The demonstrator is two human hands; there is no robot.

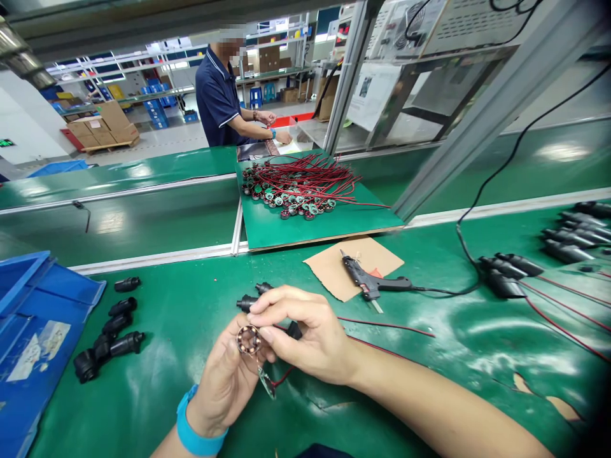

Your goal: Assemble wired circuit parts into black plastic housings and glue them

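Observation:
My left hand, with a blue band at its wrist, pinches a small round motor stator with copper windings, its open face toward me. The thumb and fingertips of my right hand grip the stator's right edge. Below it hangs a small green circuit board with a red wire attached. A black part shows beneath my right fingers; I cannot tell whether it is held. Just behind my hands lie black cylindrical housings, partly hidden.
A hot glue gun rests on cardboard. Wired stators are piled on a raised green board. Black housings lie left beside a blue bin; more lie right. A co-worker stands across the bench.

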